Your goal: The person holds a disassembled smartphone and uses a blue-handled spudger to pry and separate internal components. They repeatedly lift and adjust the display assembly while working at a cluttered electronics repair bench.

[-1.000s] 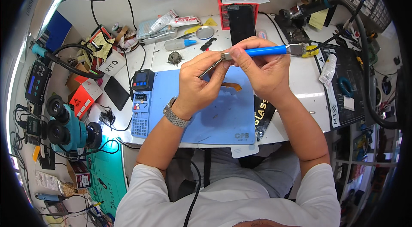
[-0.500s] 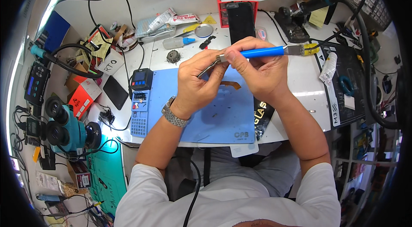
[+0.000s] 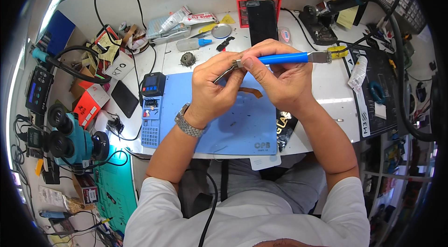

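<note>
Above the blue mat (image 3: 233,132), both my hands are raised close together. My right hand (image 3: 287,81) is closed around the blue handle of a brush (image 3: 284,58). The short bristles at its left end meet the thing in my other hand, and a flat metal end points right. My left hand (image 3: 213,88), with a metal-band watch (image 3: 189,123) on the wrist, pinches a thin flat part (image 3: 223,76) with a dark face and a pale edge; fingers hide most of it. An orange-brown flex cable (image 3: 252,91) shows below my hands, seemingly from that part.
A dark phone (image 3: 261,22) leans on a red drawer box (image 3: 242,11) behind my hands. Farther left lie a blue-capped bottle (image 3: 192,44) and a wire-wool ball (image 3: 188,59). A blue device (image 3: 151,102) borders the mat; a teal microscope (image 3: 74,137) stands left, a black mat (image 3: 380,93) right.
Almost nothing differs. My hands and the brush have shifted very slightly left; both grips are the same.
</note>
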A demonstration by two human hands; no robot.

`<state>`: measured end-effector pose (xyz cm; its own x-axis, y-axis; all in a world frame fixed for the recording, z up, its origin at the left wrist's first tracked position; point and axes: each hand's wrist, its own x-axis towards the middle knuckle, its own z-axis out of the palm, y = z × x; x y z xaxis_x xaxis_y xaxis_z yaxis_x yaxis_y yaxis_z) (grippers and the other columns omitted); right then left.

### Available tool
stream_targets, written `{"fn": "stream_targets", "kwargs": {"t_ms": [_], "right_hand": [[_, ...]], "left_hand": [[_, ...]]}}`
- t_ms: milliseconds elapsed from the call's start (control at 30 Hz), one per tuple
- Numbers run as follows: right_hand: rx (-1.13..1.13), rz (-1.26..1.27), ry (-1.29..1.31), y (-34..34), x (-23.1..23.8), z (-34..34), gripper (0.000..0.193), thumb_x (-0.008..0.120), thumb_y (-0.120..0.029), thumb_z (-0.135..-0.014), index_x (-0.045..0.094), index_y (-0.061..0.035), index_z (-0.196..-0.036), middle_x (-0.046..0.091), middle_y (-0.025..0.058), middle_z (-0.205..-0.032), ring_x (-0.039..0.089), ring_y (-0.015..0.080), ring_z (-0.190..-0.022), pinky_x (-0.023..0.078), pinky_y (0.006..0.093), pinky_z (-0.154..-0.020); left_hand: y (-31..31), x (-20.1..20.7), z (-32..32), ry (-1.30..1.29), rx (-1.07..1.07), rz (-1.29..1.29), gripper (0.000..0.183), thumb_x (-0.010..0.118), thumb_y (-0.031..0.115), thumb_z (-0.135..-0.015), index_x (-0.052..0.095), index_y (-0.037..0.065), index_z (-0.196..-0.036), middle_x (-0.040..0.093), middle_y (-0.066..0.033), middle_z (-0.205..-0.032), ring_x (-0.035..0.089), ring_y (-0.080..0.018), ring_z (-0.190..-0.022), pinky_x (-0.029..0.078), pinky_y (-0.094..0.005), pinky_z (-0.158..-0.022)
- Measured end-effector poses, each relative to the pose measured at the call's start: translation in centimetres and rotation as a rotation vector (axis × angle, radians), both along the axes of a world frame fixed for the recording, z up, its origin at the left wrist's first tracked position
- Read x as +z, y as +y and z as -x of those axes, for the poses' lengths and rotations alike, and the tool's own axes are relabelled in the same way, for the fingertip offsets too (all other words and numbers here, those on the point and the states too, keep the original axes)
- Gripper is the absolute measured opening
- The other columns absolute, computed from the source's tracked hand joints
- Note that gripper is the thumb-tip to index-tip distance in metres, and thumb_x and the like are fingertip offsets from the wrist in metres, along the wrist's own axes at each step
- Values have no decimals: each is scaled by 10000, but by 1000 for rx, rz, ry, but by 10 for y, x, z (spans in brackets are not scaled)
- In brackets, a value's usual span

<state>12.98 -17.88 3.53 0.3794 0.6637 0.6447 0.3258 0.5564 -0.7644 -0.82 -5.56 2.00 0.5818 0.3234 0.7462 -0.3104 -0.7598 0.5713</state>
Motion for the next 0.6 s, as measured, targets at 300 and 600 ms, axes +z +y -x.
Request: {"fn": "stream_targets", "kwargs": {"t_ms": [300, 600], "right_hand": [[47, -4, 94, 0, 2, 0, 54, 775, 7, -962, 759, 14, -1013, 764, 92, -1002, 727, 133, -933, 589, 280, -842], [51, 1, 92, -1, 2, -3, 59, 783, 13, -953, 754, 11, -1004, 757, 87, -1001, 712, 127, -910, 574, 275, -827]], "left_hand": [[-7, 5, 5, 76, -10, 108, 174, 746, -13, -982, 759, -70, -1146, 773, -146, -1028, 734, -189, -911, 579, -299, -803], [-6, 7, 3, 78, -4, 68, 174, 740, -21, -978, 775, -45, -1146, 778, -132, -989, 739, -189, -829, 576, -290, -701]]}}
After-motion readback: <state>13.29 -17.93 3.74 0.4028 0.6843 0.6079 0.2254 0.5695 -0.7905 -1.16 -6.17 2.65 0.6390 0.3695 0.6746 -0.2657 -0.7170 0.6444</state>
